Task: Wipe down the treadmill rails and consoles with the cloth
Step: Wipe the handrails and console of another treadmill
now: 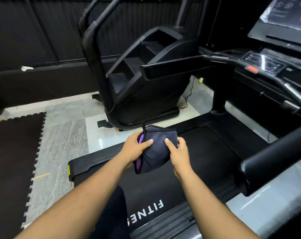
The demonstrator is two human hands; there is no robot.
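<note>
A folded dark grey cloth (pixel 156 149) with a purple inner side is held over the treadmill belt (pixel 206 152). My left hand (pixel 135 150) grips its left edge and my right hand (pixel 178 153) grips its right edge, thumbs on top. The treadmill's left rail (pixel 174 69) juts toward me at upper centre. Its right rail (pixel 273 157) crosses the lower right. The console (pixel 265 63) with a red button sits at the upper right, below a screen (pixel 287 12) covered in plastic film.
A black stair-climber machine (pixel 146 80) stands just left of the treadmill on a pale tiled floor. Black foam mats (pixel 13 156) lie at the left. A dark wall runs along the back. A cable (pixel 189 94) trails on the floor between the machines.
</note>
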